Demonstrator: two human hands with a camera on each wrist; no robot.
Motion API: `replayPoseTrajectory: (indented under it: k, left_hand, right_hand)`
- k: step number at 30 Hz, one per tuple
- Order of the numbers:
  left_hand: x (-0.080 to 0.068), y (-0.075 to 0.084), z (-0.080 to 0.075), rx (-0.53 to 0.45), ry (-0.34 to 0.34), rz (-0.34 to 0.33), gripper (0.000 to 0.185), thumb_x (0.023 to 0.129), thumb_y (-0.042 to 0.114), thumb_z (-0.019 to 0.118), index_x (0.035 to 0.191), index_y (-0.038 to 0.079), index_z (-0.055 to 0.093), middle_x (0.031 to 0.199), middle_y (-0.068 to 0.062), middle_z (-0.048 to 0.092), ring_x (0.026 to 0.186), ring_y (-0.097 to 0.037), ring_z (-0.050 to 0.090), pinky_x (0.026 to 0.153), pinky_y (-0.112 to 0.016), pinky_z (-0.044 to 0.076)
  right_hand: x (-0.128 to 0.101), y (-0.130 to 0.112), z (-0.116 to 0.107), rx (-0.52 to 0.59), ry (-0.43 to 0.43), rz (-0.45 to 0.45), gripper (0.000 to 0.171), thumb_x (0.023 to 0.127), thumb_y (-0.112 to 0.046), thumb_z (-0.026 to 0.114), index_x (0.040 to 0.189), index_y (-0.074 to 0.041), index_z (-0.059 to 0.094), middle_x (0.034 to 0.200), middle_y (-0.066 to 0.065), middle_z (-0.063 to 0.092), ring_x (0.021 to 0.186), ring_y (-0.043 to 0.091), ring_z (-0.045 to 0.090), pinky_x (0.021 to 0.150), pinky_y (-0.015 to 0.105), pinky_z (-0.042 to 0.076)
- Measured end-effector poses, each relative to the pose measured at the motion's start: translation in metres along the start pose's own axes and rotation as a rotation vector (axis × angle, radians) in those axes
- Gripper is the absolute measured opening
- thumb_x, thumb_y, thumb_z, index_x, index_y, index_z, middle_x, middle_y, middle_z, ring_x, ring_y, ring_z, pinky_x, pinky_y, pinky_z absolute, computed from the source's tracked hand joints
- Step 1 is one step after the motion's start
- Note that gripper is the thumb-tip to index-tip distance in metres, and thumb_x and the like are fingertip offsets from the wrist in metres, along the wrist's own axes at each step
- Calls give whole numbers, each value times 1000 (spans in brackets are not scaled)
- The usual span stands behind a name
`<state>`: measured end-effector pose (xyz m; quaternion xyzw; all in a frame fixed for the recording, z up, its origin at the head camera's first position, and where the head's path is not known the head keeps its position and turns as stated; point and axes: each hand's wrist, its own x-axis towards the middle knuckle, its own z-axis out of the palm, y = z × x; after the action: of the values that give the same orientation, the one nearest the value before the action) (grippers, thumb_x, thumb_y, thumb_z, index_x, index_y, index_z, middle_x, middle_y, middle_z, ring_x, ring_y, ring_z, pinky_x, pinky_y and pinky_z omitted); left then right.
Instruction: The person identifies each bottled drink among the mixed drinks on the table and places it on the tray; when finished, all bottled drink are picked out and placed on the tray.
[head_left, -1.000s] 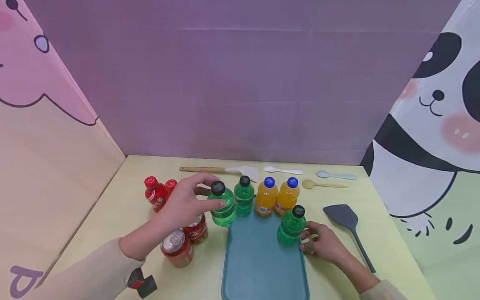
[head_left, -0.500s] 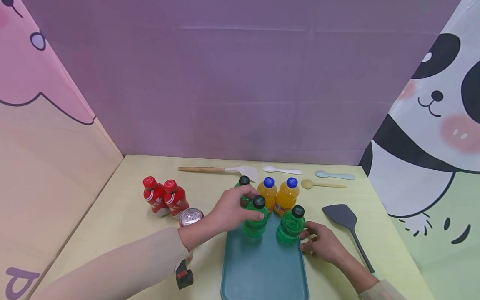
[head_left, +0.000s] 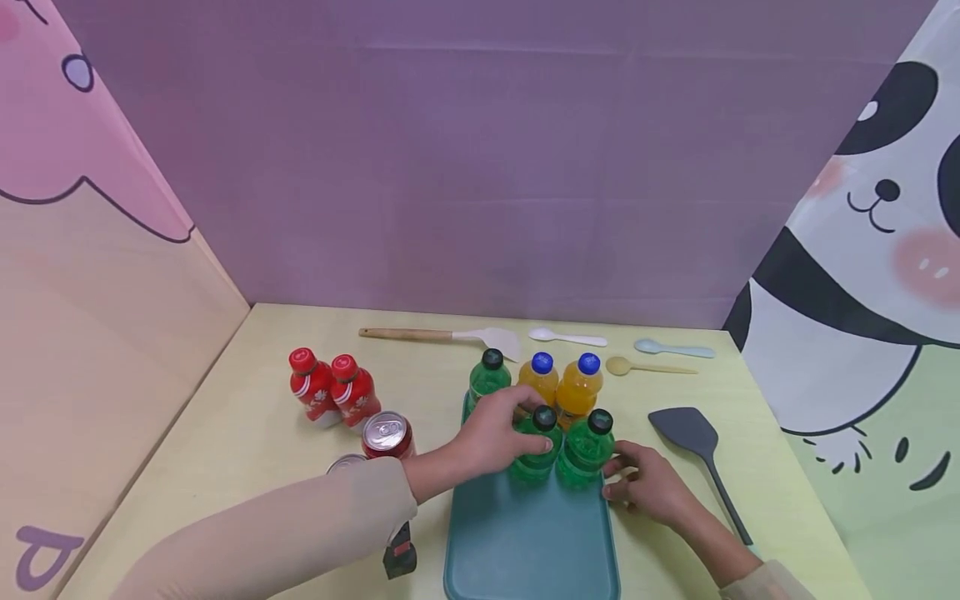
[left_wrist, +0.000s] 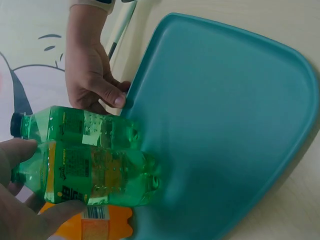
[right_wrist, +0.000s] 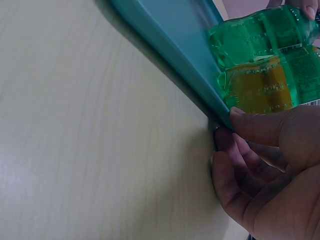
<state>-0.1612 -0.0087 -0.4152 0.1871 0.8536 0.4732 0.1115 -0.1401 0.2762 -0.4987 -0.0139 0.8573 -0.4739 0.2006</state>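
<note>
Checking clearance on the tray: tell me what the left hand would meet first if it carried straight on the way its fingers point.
Probably the second green bottle. The left hand grips a green bottle that looks to stand against it already, though depth is hard to judge.

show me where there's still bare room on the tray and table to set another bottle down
The near half of the tray, in front of the two green bottles, is bare. So is the table left of the red bottles, and the patch between spatula and spoons. The tray's far end is crowded: bottles, both hands.
</note>
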Motion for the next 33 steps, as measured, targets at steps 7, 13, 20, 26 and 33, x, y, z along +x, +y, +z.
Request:
replayPoseTrajectory:
  k: [7,13,20,26,33]
  left_hand:
    - [2,-2,-2,-28,-40,-22,35,87,20,84,116,17,65,115,0,66,113,-29,61,92,-42,55]
    - [2,-4,-7,-3,-101,-33,40,88,27,84,122,18,64,121,1,66,121,-30,59,99,-45,54]
    - [-5,-4,-23,117,-233,-14,73,87,39,83,150,21,51,145,0,58,136,-26,53,110,-51,48]
    - [-21,-4,-47,87,-219,23,73,90,41,79,153,21,47,145,-1,59,135,-25,54,109,-52,49]
    - [-42,0,-93,198,-67,45,70,91,39,79,151,19,50,150,-2,55,137,-29,52,107,-55,49]
  right_hand:
    - [-1,0,1,-1,5,10,56,82,2,78,133,1,55,100,10,67,79,22,67,58,37,56]
    - [-1,1,1,10,0,8,58,82,1,79,135,2,54,101,11,67,79,22,67,58,37,55]
    - [0,1,0,26,-6,-5,58,82,1,78,135,3,53,102,11,67,77,22,66,56,36,54]
    - [0,2,-1,36,-24,-28,58,83,1,78,134,4,52,102,12,67,77,22,66,55,36,54]
    - [0,2,0,29,-20,-21,60,82,1,78,136,5,51,103,12,67,77,22,67,55,37,54]
